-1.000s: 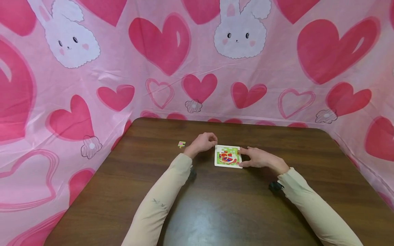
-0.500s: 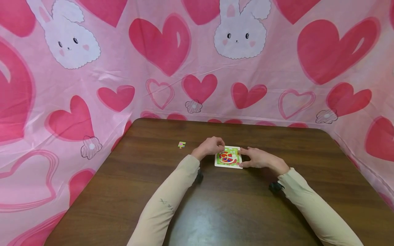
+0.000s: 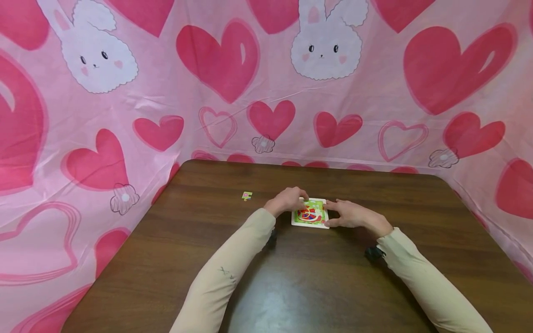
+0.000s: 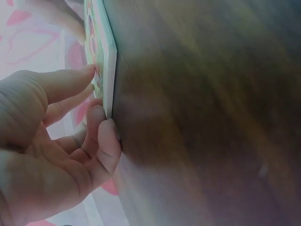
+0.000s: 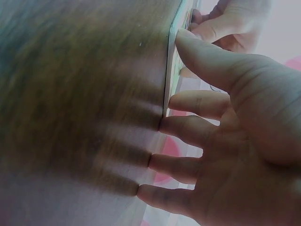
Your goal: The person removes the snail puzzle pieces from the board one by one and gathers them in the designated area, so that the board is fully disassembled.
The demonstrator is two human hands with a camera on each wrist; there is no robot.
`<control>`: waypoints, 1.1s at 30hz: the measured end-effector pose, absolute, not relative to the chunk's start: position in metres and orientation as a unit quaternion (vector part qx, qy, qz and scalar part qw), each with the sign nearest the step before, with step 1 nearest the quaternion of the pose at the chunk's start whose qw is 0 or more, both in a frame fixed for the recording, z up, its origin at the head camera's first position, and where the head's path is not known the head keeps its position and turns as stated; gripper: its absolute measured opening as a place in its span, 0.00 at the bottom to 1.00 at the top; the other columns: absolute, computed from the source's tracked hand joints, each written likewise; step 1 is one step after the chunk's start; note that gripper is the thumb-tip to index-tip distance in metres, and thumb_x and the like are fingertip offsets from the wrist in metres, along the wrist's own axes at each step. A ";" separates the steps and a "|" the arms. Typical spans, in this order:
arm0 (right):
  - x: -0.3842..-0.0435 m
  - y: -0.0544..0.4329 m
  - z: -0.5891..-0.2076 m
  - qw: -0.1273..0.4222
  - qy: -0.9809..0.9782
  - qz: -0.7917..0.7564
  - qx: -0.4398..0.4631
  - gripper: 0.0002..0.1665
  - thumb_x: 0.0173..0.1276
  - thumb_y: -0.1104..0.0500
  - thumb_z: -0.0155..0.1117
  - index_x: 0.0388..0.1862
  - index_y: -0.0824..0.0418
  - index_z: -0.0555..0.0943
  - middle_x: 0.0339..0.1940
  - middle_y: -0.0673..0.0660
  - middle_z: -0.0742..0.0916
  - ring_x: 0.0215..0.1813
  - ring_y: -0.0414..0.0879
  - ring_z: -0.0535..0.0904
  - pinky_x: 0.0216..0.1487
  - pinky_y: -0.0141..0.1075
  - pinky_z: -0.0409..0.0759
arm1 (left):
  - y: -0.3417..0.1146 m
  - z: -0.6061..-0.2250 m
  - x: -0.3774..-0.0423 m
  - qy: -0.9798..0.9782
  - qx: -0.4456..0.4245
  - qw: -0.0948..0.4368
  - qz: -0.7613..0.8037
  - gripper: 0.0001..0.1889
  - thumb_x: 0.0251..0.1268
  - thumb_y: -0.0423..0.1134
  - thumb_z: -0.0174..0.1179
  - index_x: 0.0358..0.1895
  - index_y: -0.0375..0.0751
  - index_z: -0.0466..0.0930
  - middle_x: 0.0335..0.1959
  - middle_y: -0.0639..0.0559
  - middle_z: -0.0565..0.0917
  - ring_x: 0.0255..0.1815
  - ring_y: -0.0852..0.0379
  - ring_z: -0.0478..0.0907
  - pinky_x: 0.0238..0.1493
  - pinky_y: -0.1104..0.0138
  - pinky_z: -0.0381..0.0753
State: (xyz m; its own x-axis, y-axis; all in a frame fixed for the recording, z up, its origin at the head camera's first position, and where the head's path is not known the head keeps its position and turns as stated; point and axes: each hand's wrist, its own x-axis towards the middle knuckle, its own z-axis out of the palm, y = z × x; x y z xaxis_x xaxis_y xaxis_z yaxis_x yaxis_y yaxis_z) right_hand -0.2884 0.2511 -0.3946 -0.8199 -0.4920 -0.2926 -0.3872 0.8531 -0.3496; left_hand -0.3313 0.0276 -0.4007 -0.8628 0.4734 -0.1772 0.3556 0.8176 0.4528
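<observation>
On the table lies a square white-framed jigsaw puzzle board (image 3: 310, 225) with a red, blue and yellow picture on green. My left hand (image 3: 286, 200) is over its upper left part. Thumb and index touch the picture surface in the left wrist view, while the lower fingers bend against the board's edge and the table; any piece under the fingertips is hidden. At the right edge, my right hand (image 3: 351, 215) rests with spread, fairly straight fingers on the table. Its thumb (image 5: 202, 49) touches the board's edge. Left of the board lies a loose puzzle piece (image 3: 247, 195), green and pink.
The brown wooden table (image 3: 316, 282) stretches around the board on all sides. Behind it and at both sides hangs a pink cloth (image 3: 233, 129) printed with hearts and rabbits.
My left hand has moved right from the board's upper left corner onto its picture, and its fingers have spread apart. The right hand, the board and the loose piece stay where they were.
</observation>
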 end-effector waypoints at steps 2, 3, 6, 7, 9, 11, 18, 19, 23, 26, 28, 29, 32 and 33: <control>-0.288 0.252 -0.394 0.189 0.943 -0.140 -0.234 0.42 0.67 0.41 0.64 0.73 0.60 0.67 0.77 0.66 0.63 0.76 0.71 0.54 0.70 0.65 0.58 | 0.029 -0.400 -0.331 0.944 0.220 0.139 0.201 0.18 0.65 0.44 0.63 0.57 0.50 0.81 0.60 0.50 0.80 0.52 0.55 0.76 0.57 0.60 0.76; -0.288 0.252 -0.395 0.189 0.943 -0.141 -0.236 0.42 0.67 0.42 0.64 0.73 0.60 0.67 0.77 0.66 0.63 0.76 0.71 0.54 0.70 0.65 0.58 | 0.030 -0.400 -0.331 0.945 0.218 0.139 0.200 0.17 0.65 0.44 0.63 0.57 0.50 0.81 0.60 0.50 0.81 0.52 0.55 0.76 0.57 0.60 0.76; -0.288 0.252 -0.395 0.189 0.942 -0.142 -0.238 0.42 0.67 0.42 0.64 0.73 0.61 0.67 0.77 0.66 0.63 0.76 0.71 0.54 0.70 0.65 0.57 | 0.033 -0.399 -0.331 0.946 0.209 0.138 0.204 0.16 0.65 0.44 0.64 0.55 0.49 0.81 0.57 0.50 0.81 0.50 0.55 0.76 0.56 0.60 0.76; -0.288 0.252 -0.395 0.188 0.942 -0.141 -0.240 0.42 0.67 0.42 0.64 0.73 0.61 0.67 0.77 0.67 0.64 0.76 0.72 0.54 0.70 0.65 0.58 | 0.034 -0.399 -0.331 0.947 0.206 0.137 0.205 0.16 0.65 0.45 0.64 0.54 0.49 0.81 0.56 0.50 0.82 0.49 0.55 0.76 0.56 0.60 0.76; -0.288 0.251 -0.395 0.185 0.942 -0.139 -0.243 0.42 0.67 0.41 0.64 0.73 0.61 0.67 0.76 0.67 0.64 0.76 0.72 0.54 0.70 0.64 0.58 | 0.037 -0.399 -0.332 0.949 0.201 0.133 0.203 0.15 0.64 0.45 0.65 0.52 0.47 0.81 0.53 0.50 0.82 0.47 0.55 0.76 0.55 0.60 0.77; -0.288 0.251 -0.394 0.181 0.942 -0.136 -0.248 0.42 0.67 0.41 0.64 0.72 0.62 0.67 0.76 0.68 0.64 0.75 0.73 0.55 0.69 0.64 0.59 | 0.039 -0.399 -0.333 0.951 0.200 0.130 0.196 0.14 0.64 0.45 0.65 0.50 0.46 0.80 0.50 0.50 0.83 0.45 0.54 0.76 0.53 0.61 0.78; -0.288 0.251 -0.394 0.182 0.941 -0.140 -0.247 0.42 0.67 0.41 0.64 0.73 0.62 0.67 0.76 0.67 0.65 0.75 0.72 0.56 0.70 0.63 0.59 | 0.045 -0.398 -0.335 0.957 0.205 0.123 0.162 0.13 0.63 0.44 0.66 0.47 0.45 0.79 0.45 0.49 0.83 0.42 0.54 0.76 0.48 0.63 0.79; -0.288 0.251 -0.394 0.182 0.941 -0.140 -0.247 0.42 0.67 0.41 0.64 0.73 0.62 0.67 0.76 0.67 0.65 0.75 0.72 0.56 0.70 0.63 0.59 | 0.045 -0.398 -0.334 0.958 0.205 0.123 0.160 0.13 0.63 0.44 0.66 0.47 0.45 0.79 0.45 0.50 0.83 0.42 0.54 0.76 0.48 0.64 0.79; -0.288 0.251 -0.395 0.180 0.942 -0.138 -0.249 0.42 0.67 0.42 0.64 0.72 0.63 0.67 0.76 0.67 0.65 0.75 0.72 0.56 0.70 0.63 0.59 | 0.046 -0.398 -0.334 0.960 0.207 0.119 0.149 0.13 0.63 0.44 0.65 0.48 0.44 0.79 0.45 0.50 0.83 0.42 0.55 0.76 0.47 0.64 0.79; -0.288 0.251 -0.396 0.181 0.942 -0.140 -0.247 0.42 0.66 0.42 0.65 0.73 0.62 0.67 0.76 0.67 0.65 0.76 0.71 0.56 0.71 0.62 0.59 | 0.048 -0.397 -0.333 0.961 0.202 0.121 0.145 0.13 0.64 0.44 0.64 0.48 0.44 0.78 0.44 0.50 0.82 0.41 0.56 0.76 0.46 0.64 0.79; -0.288 0.251 -0.396 0.178 0.941 -0.138 -0.252 0.42 0.66 0.42 0.65 0.72 0.62 0.67 0.76 0.68 0.65 0.75 0.72 0.56 0.70 0.63 0.59 | 0.049 -0.397 -0.333 0.962 0.197 0.123 0.142 0.13 0.64 0.44 0.64 0.48 0.44 0.78 0.44 0.50 0.82 0.41 0.56 0.76 0.45 0.64 0.79; -0.289 0.251 -0.396 0.177 0.941 -0.138 -0.253 0.42 0.66 0.42 0.65 0.72 0.62 0.67 0.76 0.68 0.65 0.75 0.73 0.56 0.70 0.63 0.59 | 0.049 -0.397 -0.333 0.963 0.196 0.124 0.140 0.13 0.64 0.44 0.64 0.48 0.44 0.78 0.44 0.51 0.82 0.41 0.56 0.76 0.45 0.64 0.79; -0.288 0.250 -0.396 0.174 0.940 -0.138 -0.259 0.42 0.66 0.42 0.65 0.72 0.63 0.68 0.75 0.69 0.65 0.74 0.74 0.56 0.70 0.63 0.59 | 0.050 -0.397 -0.334 0.963 0.196 0.123 0.138 0.13 0.64 0.44 0.64 0.48 0.44 0.77 0.44 0.51 0.82 0.42 0.56 0.77 0.46 0.64 0.79; -0.288 0.250 -0.395 0.174 0.939 -0.138 -0.261 0.42 0.67 0.42 0.65 0.72 0.63 0.68 0.75 0.69 0.65 0.74 0.74 0.56 0.70 0.63 0.60 | 0.050 -0.397 -0.334 0.963 0.196 0.123 0.138 0.13 0.64 0.44 0.64 0.48 0.44 0.77 0.44 0.51 0.82 0.42 0.56 0.77 0.46 0.64 0.79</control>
State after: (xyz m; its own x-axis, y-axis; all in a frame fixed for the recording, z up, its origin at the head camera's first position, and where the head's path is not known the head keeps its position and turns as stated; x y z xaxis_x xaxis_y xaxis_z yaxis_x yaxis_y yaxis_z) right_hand -0.2879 0.2504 -0.3955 -0.8032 -0.5388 -0.2541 -0.4430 0.8254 -0.3499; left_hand -0.3336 0.0497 -0.3972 -0.8929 0.4118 -0.1821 0.3443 0.8850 0.3133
